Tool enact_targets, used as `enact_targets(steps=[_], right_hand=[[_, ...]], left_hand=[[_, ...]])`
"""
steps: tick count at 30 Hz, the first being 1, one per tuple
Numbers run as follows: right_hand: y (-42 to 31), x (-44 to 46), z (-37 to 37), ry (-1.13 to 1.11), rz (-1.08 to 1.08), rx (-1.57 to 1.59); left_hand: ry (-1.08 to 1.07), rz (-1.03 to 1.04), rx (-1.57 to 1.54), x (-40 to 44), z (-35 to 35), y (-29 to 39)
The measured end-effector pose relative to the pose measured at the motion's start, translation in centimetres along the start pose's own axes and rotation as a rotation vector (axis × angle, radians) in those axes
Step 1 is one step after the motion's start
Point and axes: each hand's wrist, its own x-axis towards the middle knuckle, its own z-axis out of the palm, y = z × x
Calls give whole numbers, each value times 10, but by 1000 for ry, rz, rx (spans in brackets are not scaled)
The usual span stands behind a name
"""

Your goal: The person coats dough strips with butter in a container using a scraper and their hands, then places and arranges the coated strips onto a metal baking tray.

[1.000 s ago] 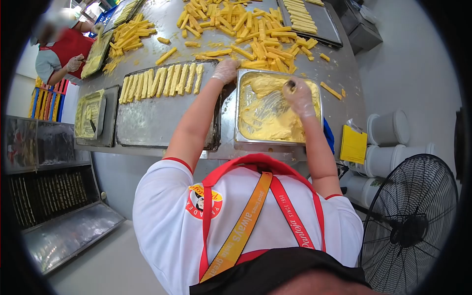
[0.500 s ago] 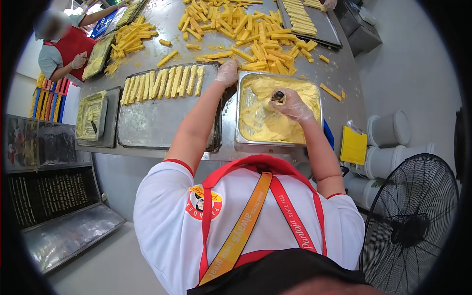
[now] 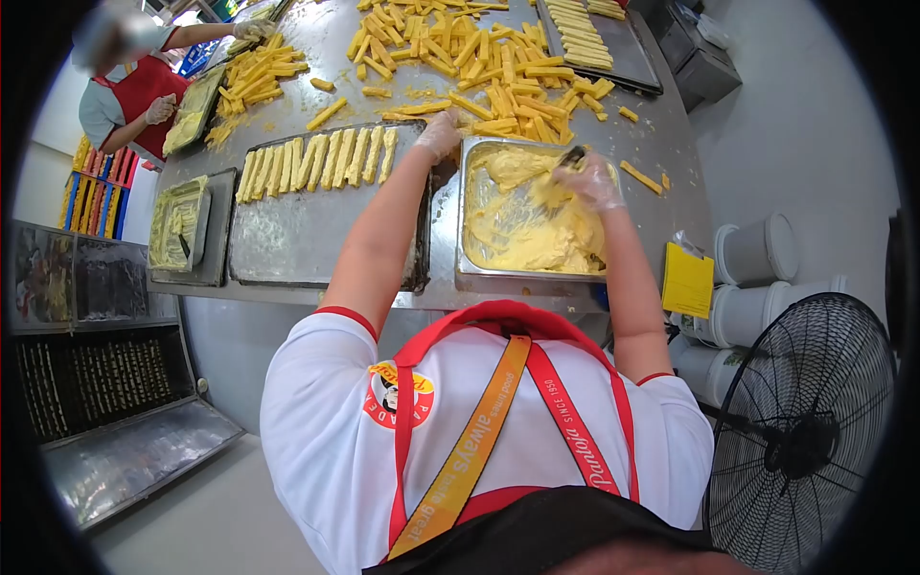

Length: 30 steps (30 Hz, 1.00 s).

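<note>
My gloved right hand (image 3: 592, 182) grips a dark-handled tool (image 3: 572, 156) over the metal pan (image 3: 463, 225), whose yellow cream (image 3: 561, 240) is thick at the near right and smeared thin in the middle. At the pan's far left corner is my gloved left hand (image 3: 441, 134), next to the pile of yellow sticks (image 3: 517, 86); its fingertips are hard to make out. Left of the pan lies a dark-rimmed baking tray (image 3: 316, 244), with a row of cream-coated sticks (image 3: 321, 161) along its far side.
A smaller cream pan (image 3: 180, 225) rests on a tray at the left. A co-worker in a red apron (image 3: 146, 91) stands at the far left. Another tray of coated sticks (image 3: 580, 38) is at the far right. Lower right are white buckets (image 3: 757, 251) and a fan (image 3: 800, 446).
My right hand moved left within the pan, then back right, and the tool handle now tilts. My left hand stays near the pan's corner. The co-worker's arm has reached out over the far trays.
</note>
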Motion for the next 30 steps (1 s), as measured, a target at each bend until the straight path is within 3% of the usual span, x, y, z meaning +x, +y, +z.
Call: enact_targets(steps=[1,2,5,8,10,11,12,13,15,18,21,22,25,28,30], right_hand=[[2,3,-5,89,79,-16],[4,2,-4,239,-30,-178],[0,-20,-1,72,-330,-218],[4,-32,-6,-242,-245,-81],[-4,-32,-12,-88,-123,-128],[-7,-27,-16,-9,-64,-153],[3,-14,-11,168,-179,-295],[9,-14,-6,145,-239,-293],[16,-15,1,98,-359,-286],[0,-40,-16,-215,-376,-166],[71,19,1,31,-137,-76],[45,8,-7,230,-282,-138],[9,-19,-7,304,-277,22],[-12,-44,14,115,-164,869],[-2,-39,20,173,-110,780]], left_hand=[[62,14,-51,-2,-1,3],[127,29,-101,-3,-3,7],[400,164,-88,18,1,-21],[637,357,69,10,-20,-19],[777,590,134,-9,-44,14],[788,602,130,-19,-50,28],[799,612,125,-31,-53,40],[809,621,122,-46,-54,48],[586,538,-62,-83,-42,66],[328,404,-121,-109,7,56],[204,283,-58,-118,50,39],[185,245,-34,-119,55,39],[213,292,19,-119,59,43],[217,343,54,-118,61,43],[174,298,44,-118,61,46]])
